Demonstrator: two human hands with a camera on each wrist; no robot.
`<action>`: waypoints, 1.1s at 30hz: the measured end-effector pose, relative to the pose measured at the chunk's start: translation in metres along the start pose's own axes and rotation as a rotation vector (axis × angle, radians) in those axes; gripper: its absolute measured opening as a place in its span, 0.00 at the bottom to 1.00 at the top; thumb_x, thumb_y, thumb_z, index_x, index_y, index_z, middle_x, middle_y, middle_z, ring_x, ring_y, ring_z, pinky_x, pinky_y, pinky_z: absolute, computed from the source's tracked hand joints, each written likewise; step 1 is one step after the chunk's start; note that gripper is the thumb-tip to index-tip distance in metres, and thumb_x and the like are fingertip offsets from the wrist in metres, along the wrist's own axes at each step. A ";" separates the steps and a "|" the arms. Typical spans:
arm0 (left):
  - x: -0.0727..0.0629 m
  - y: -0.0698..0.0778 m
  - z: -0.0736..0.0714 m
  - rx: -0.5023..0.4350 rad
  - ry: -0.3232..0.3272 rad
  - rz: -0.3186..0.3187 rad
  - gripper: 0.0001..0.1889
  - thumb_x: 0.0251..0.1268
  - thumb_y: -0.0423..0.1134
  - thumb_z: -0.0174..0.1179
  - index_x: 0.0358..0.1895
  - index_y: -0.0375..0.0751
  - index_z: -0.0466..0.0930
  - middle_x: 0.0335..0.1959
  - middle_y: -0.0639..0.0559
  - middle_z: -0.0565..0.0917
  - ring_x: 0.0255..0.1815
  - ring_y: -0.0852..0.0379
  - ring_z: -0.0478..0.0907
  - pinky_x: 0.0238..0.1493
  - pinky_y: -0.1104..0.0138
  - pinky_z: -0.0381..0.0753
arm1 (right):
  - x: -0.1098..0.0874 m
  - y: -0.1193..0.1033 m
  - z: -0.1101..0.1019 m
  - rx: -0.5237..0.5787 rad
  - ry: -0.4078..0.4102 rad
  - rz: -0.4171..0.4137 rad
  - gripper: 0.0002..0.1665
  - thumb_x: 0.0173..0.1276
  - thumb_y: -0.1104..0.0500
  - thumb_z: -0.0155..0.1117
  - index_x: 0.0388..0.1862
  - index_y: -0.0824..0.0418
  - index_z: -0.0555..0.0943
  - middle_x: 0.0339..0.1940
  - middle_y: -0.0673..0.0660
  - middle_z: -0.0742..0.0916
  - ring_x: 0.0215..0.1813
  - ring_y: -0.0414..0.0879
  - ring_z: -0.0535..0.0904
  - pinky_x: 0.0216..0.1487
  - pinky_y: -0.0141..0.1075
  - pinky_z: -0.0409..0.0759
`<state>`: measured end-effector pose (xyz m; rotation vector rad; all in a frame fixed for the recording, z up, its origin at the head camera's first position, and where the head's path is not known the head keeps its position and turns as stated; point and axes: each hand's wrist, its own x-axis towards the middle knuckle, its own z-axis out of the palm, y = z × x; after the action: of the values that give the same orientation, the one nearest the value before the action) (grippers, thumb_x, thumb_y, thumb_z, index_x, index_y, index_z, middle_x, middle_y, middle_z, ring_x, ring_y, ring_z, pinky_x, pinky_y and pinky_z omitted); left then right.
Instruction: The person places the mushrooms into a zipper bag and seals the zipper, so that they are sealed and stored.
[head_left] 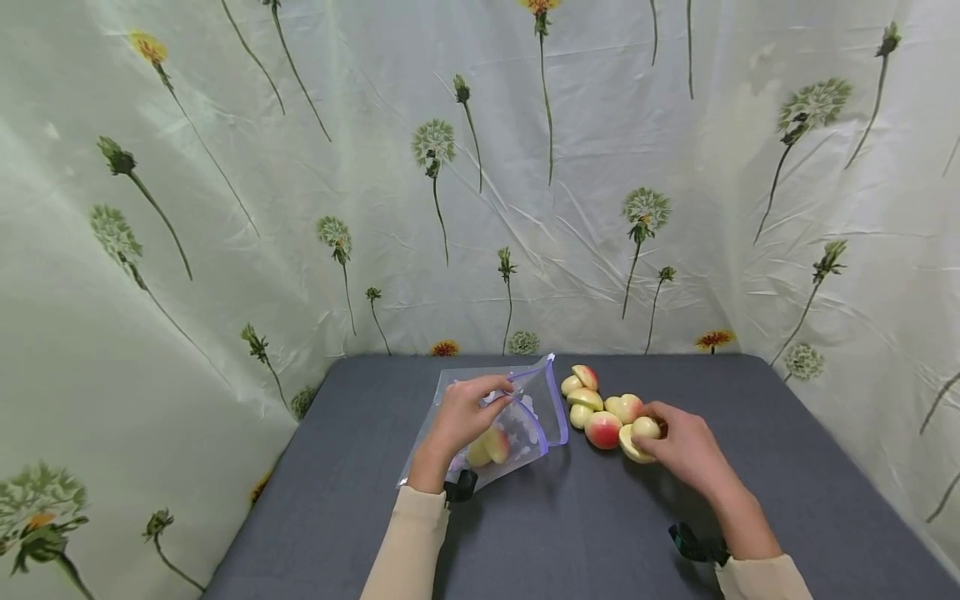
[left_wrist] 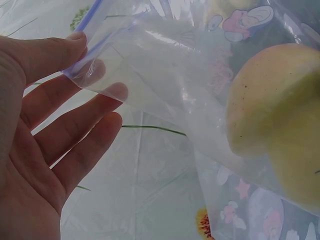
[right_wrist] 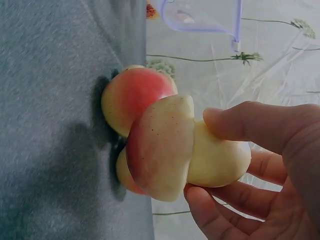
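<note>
My left hand pinches the edge of a clear zip bag between thumb and fingertips, and the bag's purple-lined mouth gapes toward the right. Inside the bag, seen through printed plastic, is a yellow-and-red mushroom-shaped piece. With thumb and fingers, my right hand grips the pale stem of a toy mushroom, whose cap is cream and reddish. Beside that hand, more toy mushrooms lie close together, among them one with a red cap and one with a yellow cap.
A dark grey table lies under everything. Behind it and at both sides hangs a pale curtain printed with dandelions. Each wrist wears a black strap, the right one with a small camera beneath it.
</note>
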<state>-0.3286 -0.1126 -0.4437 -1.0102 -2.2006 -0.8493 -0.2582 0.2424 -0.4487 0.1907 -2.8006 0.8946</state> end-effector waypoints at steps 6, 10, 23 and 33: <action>0.000 0.001 -0.001 -0.011 -0.016 -0.015 0.06 0.65 0.37 0.70 0.43 0.43 0.88 0.43 0.56 0.88 0.39 0.57 0.86 0.39 0.63 0.82 | 0.002 -0.009 -0.002 0.031 0.001 0.005 0.21 0.60 0.56 0.74 0.52 0.60 0.83 0.44 0.55 0.87 0.40 0.47 0.79 0.38 0.41 0.76; 0.000 0.001 0.000 0.000 -0.012 -0.012 0.07 0.64 0.37 0.71 0.43 0.42 0.88 0.43 0.56 0.88 0.39 0.58 0.86 0.39 0.62 0.83 | 0.006 -0.014 -0.002 0.033 -0.003 0.012 0.21 0.61 0.56 0.74 0.53 0.59 0.83 0.47 0.56 0.87 0.43 0.48 0.81 0.39 0.42 0.77; 0.001 0.002 -0.002 -0.008 -0.038 -0.030 0.07 0.66 0.38 0.69 0.44 0.43 0.88 0.43 0.56 0.88 0.40 0.59 0.86 0.41 0.63 0.83 | 0.011 -0.030 0.001 0.075 0.027 -0.009 0.21 0.59 0.58 0.74 0.52 0.59 0.83 0.49 0.58 0.85 0.45 0.52 0.81 0.40 0.43 0.79; 0.001 0.005 -0.004 -0.021 -0.024 -0.021 0.07 0.63 0.35 0.71 0.43 0.41 0.88 0.43 0.55 0.88 0.39 0.57 0.86 0.38 0.61 0.83 | 0.018 -0.045 0.002 0.077 0.068 -0.065 0.18 0.58 0.61 0.75 0.48 0.58 0.84 0.45 0.56 0.85 0.42 0.51 0.82 0.40 0.44 0.79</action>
<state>-0.3242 -0.1125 -0.4392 -1.0137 -2.2304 -0.8760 -0.2677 0.2037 -0.4211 0.2567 -2.6839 0.9760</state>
